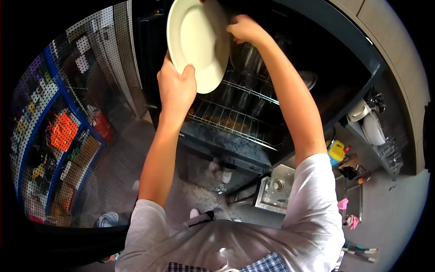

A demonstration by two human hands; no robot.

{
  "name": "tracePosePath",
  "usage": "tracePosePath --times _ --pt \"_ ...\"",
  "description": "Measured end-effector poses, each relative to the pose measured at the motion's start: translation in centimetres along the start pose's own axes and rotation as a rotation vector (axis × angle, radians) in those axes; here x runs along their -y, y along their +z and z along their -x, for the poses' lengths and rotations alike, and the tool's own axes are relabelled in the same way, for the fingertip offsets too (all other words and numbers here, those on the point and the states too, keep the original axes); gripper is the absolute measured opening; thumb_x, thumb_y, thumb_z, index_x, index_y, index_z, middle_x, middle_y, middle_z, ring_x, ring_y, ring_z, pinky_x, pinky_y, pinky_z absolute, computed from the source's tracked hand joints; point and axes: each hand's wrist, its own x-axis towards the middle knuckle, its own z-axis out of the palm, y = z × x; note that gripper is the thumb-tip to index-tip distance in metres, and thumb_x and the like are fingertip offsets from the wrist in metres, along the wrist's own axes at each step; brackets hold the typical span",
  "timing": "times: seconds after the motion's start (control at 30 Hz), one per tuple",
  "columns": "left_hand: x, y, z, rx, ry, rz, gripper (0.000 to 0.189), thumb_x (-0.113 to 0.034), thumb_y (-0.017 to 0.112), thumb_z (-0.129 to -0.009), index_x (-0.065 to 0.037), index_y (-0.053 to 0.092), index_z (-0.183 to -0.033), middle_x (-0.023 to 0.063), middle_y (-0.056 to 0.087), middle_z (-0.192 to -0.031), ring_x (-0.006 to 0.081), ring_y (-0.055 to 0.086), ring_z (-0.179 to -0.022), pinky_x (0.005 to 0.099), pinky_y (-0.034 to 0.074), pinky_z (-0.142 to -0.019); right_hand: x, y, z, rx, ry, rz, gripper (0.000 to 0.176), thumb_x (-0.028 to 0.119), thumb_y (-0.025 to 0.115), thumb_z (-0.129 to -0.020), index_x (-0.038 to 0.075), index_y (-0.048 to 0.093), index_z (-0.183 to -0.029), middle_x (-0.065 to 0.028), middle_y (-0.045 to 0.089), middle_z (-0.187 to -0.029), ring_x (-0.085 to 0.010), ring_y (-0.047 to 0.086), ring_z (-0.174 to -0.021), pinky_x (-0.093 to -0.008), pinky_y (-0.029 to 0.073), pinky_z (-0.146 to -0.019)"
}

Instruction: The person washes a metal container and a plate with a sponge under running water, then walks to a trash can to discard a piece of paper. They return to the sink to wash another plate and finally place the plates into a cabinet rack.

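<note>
A large cream oval plate (199, 36) is tilted up in front of a dark cabinet (217, 140). My left hand (176, 84) grips its lower left rim, with the thumb on the face of the plate. My right hand (247, 30) is just right of the plate, in the cabinet's dark opening. Its fingers are curled, and shadow hides what they close on, if anything. Below that hand stand glass-like vessels (250, 59), hard to make out. Under them run wire racks (233, 124).
A metal sink (277, 183) stands low, right of the cabinet. On a right-hand shelf are white bowls (373, 128); a yellow bottle (336, 152) is below. A perforated screen (118, 149) covers shelves with coloured goods on the left. Pink cloths (351, 221) hang at the lower right.
</note>
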Motion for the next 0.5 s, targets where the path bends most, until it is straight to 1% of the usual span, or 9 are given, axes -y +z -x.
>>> tracePosePath --times 0.03,0.13,0.23,0.27,0.3,0.37,0.4,0.43,0.5 --pt "-0.4 -0.1 0.1 0.001 -0.007 0.007 0.035 -0.005 0.058 -0.077 0.007 0.055 -0.11 0.0229 0.065 -0.1 0.0312 0.065 -0.096 0.0353 0.048 -0.084 -0.3 -0.5 0.4 0.059 0.0 -0.123 0.047 0.024 0.06 -0.083 -0.006 0.054 -0.118 -0.0232 0.063 -0.106 -0.029 0.068 -0.078 -0.036 0.057 -0.069" --pt "-0.9 0.0 0.1 0.004 -0.004 0.041 0.035 -0.005 0.059 -0.077 0.008 0.056 -0.109 0.0223 0.066 -0.1 0.0303 0.065 -0.094 0.035 0.048 -0.083 0.0 -1.3 3.3 0.059 -0.055 -0.33 0.059 0.032 0.059 -0.087 -0.005 0.045 -0.13 -0.0235 0.056 -0.119 -0.0325 0.065 -0.094 -0.0375 0.057 -0.076" --pt "-0.9 0.4 -0.2 0.012 -0.014 0.043 0.035 -0.006 0.059 -0.077 0.008 0.055 -0.11 0.0222 0.066 -0.099 0.0301 0.065 -0.094 0.0352 0.048 -0.083 1.0 -1.4 5.6 0.097 -0.11 -0.39 0.073 0.043 0.057 -0.087 -0.004 0.033 -0.138 -0.0251 0.045 -0.133 -0.0368 0.058 -0.107 -0.0397 0.055 -0.083" --pt "-0.9 0.6 -0.1 0.017 -0.015 0.034 0.036 -0.006 0.059 -0.077 0.008 0.055 -0.11 0.0222 0.066 -0.099 0.0301 0.065 -0.095 0.0352 0.048 -0.083 1.3 -1.7 5.8 0.171 -0.117 -0.412 0.081 0.048 0.057 -0.087 -0.004 0.026 -0.141 -0.0254 0.037 -0.139 -0.0382 0.051 -0.116 -0.0416 0.053 -0.087" --pt "-0.8 0.9 0.0 0.025 -0.015 0.024 0.036 -0.006 0.058 -0.077 0.008 0.055 -0.11 0.0223 0.066 -0.099 0.0301 0.065 -0.095 0.0353 0.048 -0.083 1.7 -1.6 6.2 0.156 -0.1 -0.425 0.083 0.048 0.058 -0.086 -0.003 0.025 -0.142 -0.0248 0.036 -0.14 -0.0378 0.047 -0.12 -0.0423 0.051 -0.089" --pt "-0.6 1.4 0.2 0.032 -0.006 0.059 0.036 -0.007 0.058 -0.077 0.007 0.055 -0.11 0.0223 0.066 -0.1 0.0304 0.065 -0.095 0.0354 0.048 -0.084 2.9 -2.1 7.7 0.228 -0.121 -0.403 0.086 0.049 0.059 -0.085 -0.003 0.023 -0.143 -0.0236 0.035 -0.141 -0.0353 0.044 -0.124 -0.0419 0.049 -0.091" --pt "-0.5 1.6 0.2 0.031 -0.001 0.075 0.036 -0.007 0.058 -0.078 0.007 0.056 -0.111 0.0223 0.066 -0.1 0.0305 0.065 -0.095 0.0355 0.048 -0.084 3.3 -2.1 8.5 0.238 -0.163 -0.414 0.088 0.049 0.06 -0.084 -0.004 0.021 -0.143 -0.022 0.034 -0.143 -0.0309 0.042 -0.126 -0.0407 0.047 -0.093" --pt "-0.5 1.8 0.2 0.037 0.004 0.068 0.036 -0.007 0.058 -0.078 0.007 0.055 -0.111 0.0222 0.066 -0.1 0.0306 0.065 -0.095 0.0356 0.048 -0.084 3.5 -1.8 8.7 0.228 -0.188 -0.394 0.08 0.046 0.059 -0.085 -0.001 0.029 -0.142 -0.0173 0.045 -0.135 -0.0237 0.048 -0.119 -0.037 0.048 -0.087" --pt "-0.6 2.4 0.2 0.049 0.013 0.054 0.037 -0.008 0.058 -0.078 0.006 0.055 -0.112 0.0219 0.066 -0.1 0.0309 0.065 -0.095 0.0357 0.048 -0.084 3.3 -1.2 8.8 0.257 -0.313 -0.362 0.064 0.042 0.058 -0.086 0.004 0.041 -0.135 -0.0094 0.056 -0.117 -0.0167 0.052 -0.104 -0.0326 0.048 -0.079"
